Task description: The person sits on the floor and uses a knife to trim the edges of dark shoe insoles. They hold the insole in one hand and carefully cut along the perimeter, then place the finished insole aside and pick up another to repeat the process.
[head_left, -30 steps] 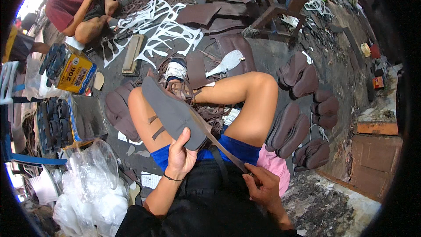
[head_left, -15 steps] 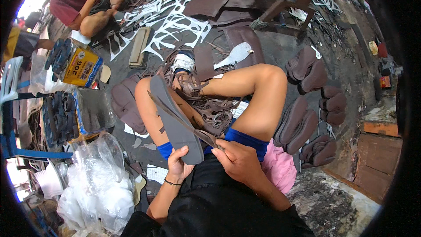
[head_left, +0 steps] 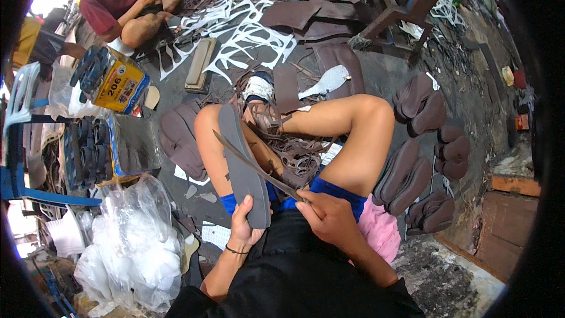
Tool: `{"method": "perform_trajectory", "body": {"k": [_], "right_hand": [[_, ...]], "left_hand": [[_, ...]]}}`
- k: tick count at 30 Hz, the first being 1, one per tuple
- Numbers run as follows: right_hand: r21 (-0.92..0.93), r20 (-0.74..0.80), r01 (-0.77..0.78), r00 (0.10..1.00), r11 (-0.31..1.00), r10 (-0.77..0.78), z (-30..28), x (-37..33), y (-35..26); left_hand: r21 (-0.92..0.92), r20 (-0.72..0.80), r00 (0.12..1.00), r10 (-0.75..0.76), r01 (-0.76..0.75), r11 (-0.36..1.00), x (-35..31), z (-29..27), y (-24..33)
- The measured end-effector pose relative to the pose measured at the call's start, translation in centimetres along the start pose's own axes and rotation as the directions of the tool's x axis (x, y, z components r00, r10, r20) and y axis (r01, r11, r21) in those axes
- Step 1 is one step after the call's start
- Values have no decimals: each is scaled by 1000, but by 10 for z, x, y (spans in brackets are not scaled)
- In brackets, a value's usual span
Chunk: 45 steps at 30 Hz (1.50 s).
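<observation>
Plainly, bold dark print [head_left: 115, 87] marks a yellow-and-blue box [head_left: 130, 75]; the left fingers [head_left: 244, 205] clasp a grey sole [head_left: 245, 184], the right fingers [head_left: 312, 198] pinch a brown strip [head_left: 281, 185].

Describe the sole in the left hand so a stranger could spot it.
Find the black shirt, bottom centre, then the left hand at its upper left. The sole rises from that grip, grey and held up, unlike the brown soles lying at right.
</observation>
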State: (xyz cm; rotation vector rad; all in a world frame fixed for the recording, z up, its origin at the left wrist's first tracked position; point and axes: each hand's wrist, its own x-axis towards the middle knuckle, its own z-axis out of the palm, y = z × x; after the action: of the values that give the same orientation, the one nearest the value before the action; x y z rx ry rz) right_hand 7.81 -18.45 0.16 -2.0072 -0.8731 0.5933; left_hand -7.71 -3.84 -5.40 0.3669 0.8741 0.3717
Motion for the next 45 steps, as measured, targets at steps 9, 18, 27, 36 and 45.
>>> {"method": "perform_trajectory", "body": {"k": [9,18,27,36,45], "right_hand": [[-102,-274,241,926,965,-260,64,68,20],[-164,-331,279,888,946,-319,86,133,14],[548,-122,115,991,829,-57,66,137,-2],[623,-116,97,993,776,-30,27,59,-46],[177,-2,256,966,950,-260,6,-25,7]], "left_hand": [[-107,134,991,-3,18,994,-5,2,3],[-149,125,992,-12,31,988,-8,-5,5],[634,184,979,88,-187,751,-21,-20,11],[503,306,801,514,-595,627,17,75,118],[461,222,906,361,-424,780,-23,61,134]]}}
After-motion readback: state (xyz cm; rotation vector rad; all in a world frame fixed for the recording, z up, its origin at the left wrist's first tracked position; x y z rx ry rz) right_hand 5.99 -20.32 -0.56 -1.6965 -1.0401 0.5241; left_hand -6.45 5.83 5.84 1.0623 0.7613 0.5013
